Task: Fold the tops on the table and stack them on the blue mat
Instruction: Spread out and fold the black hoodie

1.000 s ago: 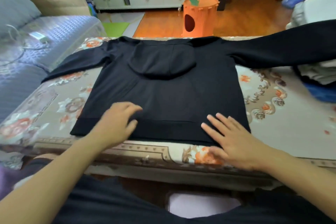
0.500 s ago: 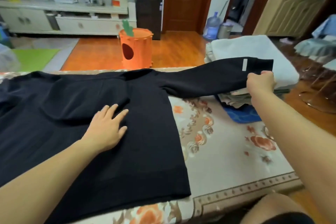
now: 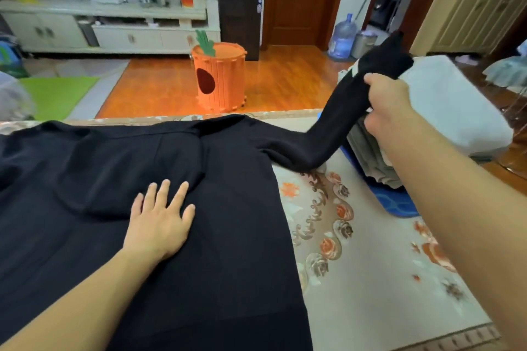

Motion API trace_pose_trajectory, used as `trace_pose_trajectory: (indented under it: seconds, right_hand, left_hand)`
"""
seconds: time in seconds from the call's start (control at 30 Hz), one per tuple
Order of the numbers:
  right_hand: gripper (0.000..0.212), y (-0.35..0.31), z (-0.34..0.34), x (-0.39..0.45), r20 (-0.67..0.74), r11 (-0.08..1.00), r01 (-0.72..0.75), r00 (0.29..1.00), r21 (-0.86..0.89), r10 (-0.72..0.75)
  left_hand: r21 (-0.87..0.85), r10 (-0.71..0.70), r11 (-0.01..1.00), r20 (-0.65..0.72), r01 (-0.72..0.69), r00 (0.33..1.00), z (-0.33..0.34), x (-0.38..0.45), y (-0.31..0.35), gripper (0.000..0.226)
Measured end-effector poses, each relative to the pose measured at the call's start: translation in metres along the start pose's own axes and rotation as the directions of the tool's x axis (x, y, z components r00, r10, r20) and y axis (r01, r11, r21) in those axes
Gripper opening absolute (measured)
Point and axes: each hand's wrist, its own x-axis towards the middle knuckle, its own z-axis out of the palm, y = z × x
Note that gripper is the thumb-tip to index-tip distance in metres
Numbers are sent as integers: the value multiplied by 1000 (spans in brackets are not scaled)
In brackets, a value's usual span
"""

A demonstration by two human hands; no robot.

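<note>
A black hooded top point(image 3: 233, 208) lies spread flat, back up, on the floral-covered table point(image 3: 370, 279). My left hand point(image 3: 159, 219) rests flat on its middle, fingers straight, just below the hood. My right hand point(image 3: 390, 105) grips the right sleeve point(image 3: 333, 128) near the cuff and holds it lifted above the table's right end. Under that hand a blue mat point(image 3: 399, 202) carries a stack of folded tops point(image 3: 368, 151), with a white one point(image 3: 445, 105) topmost. The top's left sleeve runs out of view.
Beyond the table's far edge stands an orange carrot-shaped bin point(image 3: 219, 77) on the wooden floor. A water jug point(image 3: 342, 37) sits by the door. A white low cabinet point(image 3: 108, 28) lines the back wall. Bare tablecloth lies to the right of the top.
My right hand has raised the sleeve cuff off the stack, so the sleeve now slopes upward. My left hand stays pressed on the top's middle.
</note>
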Motion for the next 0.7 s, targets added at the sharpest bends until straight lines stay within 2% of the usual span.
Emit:
trace_pose_trajectory:
  seconds: [0.07,0.1,0.2,0.27,0.3,0.33,0.37,0.4,0.43,0.47,0.5,0.53,0.57,0.6,0.63,0.67,0.7]
  right_hand:
    - [21,-15,18,31,12,997,-76,997,31,76]
    - [21,-28,27,45,17,998,-66,998,18,66]
    - [23,-86,64,33,107,984,173,978,42,-177]
    - [23,-107,95,3,276,947,283,908,153,-316]
    - [24,-105,115,-12,394,941,305,855,147,-338]
    - [30,-100,133,-36,510,941,313,793,128,-333]
    - [36,-88,145,-60,631,939,334,711,83,-309]
    - [40,-70,152,-86,742,929,371,621,5,-252]
    - [41,-45,154,-111,838,872,481,509,-86,-198]
    - [43,-17,147,-138,924,783,606,363,-140,-116]
    - [53,15,137,-166,979,692,706,201,-153,12]
    - [60,48,121,-187,986,617,774,53,-142,161]
    - [61,79,103,-200,958,583,800,-42,-137,283]
    - [56,100,88,-207,933,573,802,-60,-167,356]
    - [46,120,80,-201,941,593,777,-2,-212,338]
    - [34,131,76,-189,956,606,747,145,-274,254]
    - [24,141,77,-168,923,581,728,364,-363,121]
  left_hand:
    - [-1,-11,1000,34,11,999,-4,0,1,66]
    - [-17,-15,1000,59,16,998,-7,2,1,65]
    - [-108,-2,994,167,20,986,-21,13,-3,67]
    - [-302,39,952,282,50,959,-40,22,-13,66]
    - [-501,56,856,335,127,941,-53,26,-20,61]
    - [-714,60,659,364,237,930,-70,27,-28,50]
    - [-867,26,382,357,321,934,-85,26,-36,40]
    - [-929,-30,91,356,358,934,-97,24,-46,37]
    - [-909,-52,-181,391,376,919,-104,21,-57,43]
    - [-827,-18,-393,444,402,896,-108,15,-67,54]
    - [-743,41,-502,491,442,870,-111,6,-76,62]
    - [-698,103,-514,527,499,843,-110,-5,-83,68]
    - [-680,148,-480,560,555,815,-104,-16,-88,69]
    - [-674,170,-435,590,598,789,-97,-27,-91,65]
    - [-683,156,-394,610,615,777,-86,-35,-92,55]
    - [-705,106,-369,616,606,781,-75,-40,-93,42]
    - [-751,34,-342,591,565,806,-66,-42,-94,35]
